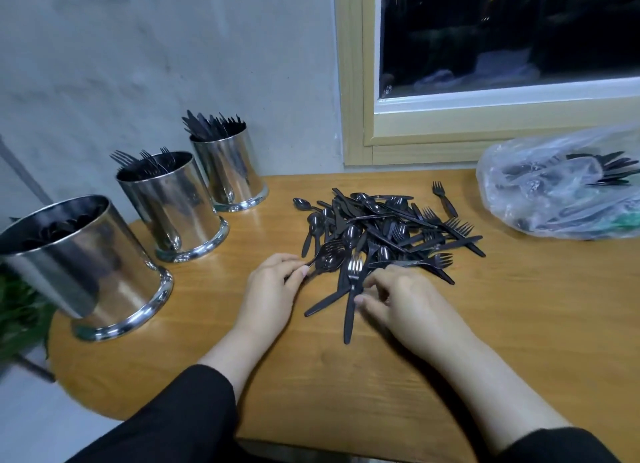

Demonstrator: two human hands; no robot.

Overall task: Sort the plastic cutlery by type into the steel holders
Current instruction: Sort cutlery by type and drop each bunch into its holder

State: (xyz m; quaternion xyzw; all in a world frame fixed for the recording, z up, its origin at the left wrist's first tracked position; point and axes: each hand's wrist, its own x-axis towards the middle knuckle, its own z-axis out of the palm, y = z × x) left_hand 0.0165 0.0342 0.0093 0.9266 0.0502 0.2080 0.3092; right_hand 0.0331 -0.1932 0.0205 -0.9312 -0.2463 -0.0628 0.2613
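Observation:
A heap of black plastic cutlery (388, 230) lies mid-table: spoons, forks and knives mixed. Three steel holders stand at the left: the nearest (86, 268) has spoons inside, the middle one (173, 206) has forks, the far one (230, 168) has knives. My left hand (273, 289) pinches a bunch of black spoons (329, 255) at the heap's near left edge. My right hand (405, 300) pinches the handle of a black fork (351, 289) at the heap's near edge, tines pointing away from me.
A clear plastic bag (561, 189) with more black cutlery lies at the back right under the window frame (356, 82). The wooden table (346, 393) ends at the left behind the holders. Green leaves (17, 317) show at the far left.

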